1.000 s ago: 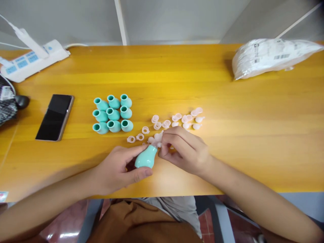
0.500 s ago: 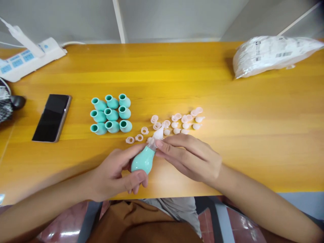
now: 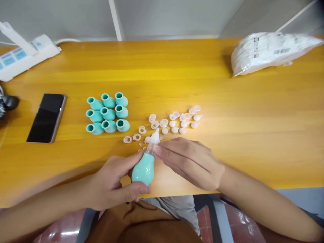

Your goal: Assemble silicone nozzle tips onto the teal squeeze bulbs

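My left hand [image 3: 118,182] is wrapped around a teal squeeze bulb [image 3: 143,169], its thumb along the near side. From the bulb's neck a nozzle [image 3: 153,143] with a clear collar and a white pointed tip sticks up, tilted away from me. My right hand [image 3: 189,162] has its fingers pressed together, with the thumb and fingertips on the nozzle's clear collar. Just beyond the hands lie several small white tips [image 3: 184,124] and pale pink ring-shaped caps [image 3: 142,130]. Tiny clear rings [image 3: 140,144] are partly hidden behind the bulb.
Several more teal bulbs [image 3: 108,114] stand in rows on the wooden table [image 3: 177,74], openings up. A black phone [image 3: 47,118] lies at the left, below a white power strip [image 3: 27,55]. At the far right rests a white plastic package [image 3: 268,54].
My right hand has moved from beside the bulb's neck onto the nozzle, which now shows plainly. Both hands and the bulb have come slightly nearer to me. The view has shifted a little.
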The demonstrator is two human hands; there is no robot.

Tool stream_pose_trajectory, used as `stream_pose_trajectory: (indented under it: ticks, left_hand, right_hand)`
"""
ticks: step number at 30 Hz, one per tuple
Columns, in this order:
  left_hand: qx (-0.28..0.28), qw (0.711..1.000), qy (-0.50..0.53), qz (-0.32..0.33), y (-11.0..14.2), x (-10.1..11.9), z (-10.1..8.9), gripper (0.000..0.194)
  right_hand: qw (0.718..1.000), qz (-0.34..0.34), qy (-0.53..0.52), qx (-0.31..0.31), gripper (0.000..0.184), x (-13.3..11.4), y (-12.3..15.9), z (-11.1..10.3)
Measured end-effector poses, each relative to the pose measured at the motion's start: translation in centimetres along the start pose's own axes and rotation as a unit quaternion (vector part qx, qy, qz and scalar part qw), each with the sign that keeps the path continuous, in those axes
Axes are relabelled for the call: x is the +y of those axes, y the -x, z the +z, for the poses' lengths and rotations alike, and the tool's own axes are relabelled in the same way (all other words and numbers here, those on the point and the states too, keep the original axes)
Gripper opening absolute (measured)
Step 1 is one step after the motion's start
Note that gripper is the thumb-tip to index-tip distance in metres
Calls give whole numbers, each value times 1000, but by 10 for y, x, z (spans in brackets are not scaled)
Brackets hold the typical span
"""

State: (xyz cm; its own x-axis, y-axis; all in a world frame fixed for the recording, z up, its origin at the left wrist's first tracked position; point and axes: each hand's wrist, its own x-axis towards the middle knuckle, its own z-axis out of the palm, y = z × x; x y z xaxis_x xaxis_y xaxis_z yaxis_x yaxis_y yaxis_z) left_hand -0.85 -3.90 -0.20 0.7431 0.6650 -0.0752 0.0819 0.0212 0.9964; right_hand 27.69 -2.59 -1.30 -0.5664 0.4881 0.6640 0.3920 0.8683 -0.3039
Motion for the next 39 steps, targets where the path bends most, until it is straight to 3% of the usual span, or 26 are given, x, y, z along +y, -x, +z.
stream_pose_trajectory:
  ticks: [4, 11, 15, 20, 27, 33, 39]
  left_hand:
    - [16, 992, -102, 79, 0, -3, -2, 58]
    - [24, 971, -197, 133, -1, -10, -3, 76]
    - [23, 975, -178, 132, -1, -10, -1, 77]
    - [10, 981, -150, 120, 0, -11, 0, 75]
    - [29, 965, -216, 148, -1, -10, -1, 76]
    - [47, 942, -295, 153, -3, -9, -1, 71]
    - [10, 965, -223, 137, 0, -10, -6, 81]
  right_hand:
    - [1000, -18, 0, -15, 29, 3, -2, -4]
    - [999, -4, -49, -14, 24, 7, -4, 1]
    - [998, -6, -63, -21, 29, 8, -2, 0]
    - [995, -60, -60, 56, 26, 12, 2, 7]
    - [998, 18, -51, -29, 21, 2, -6, -5]
    - [997, 17, -72, -20, 15, 8, -9, 1]
    - [986, 56, -154, 28, 29, 7, -6, 3]
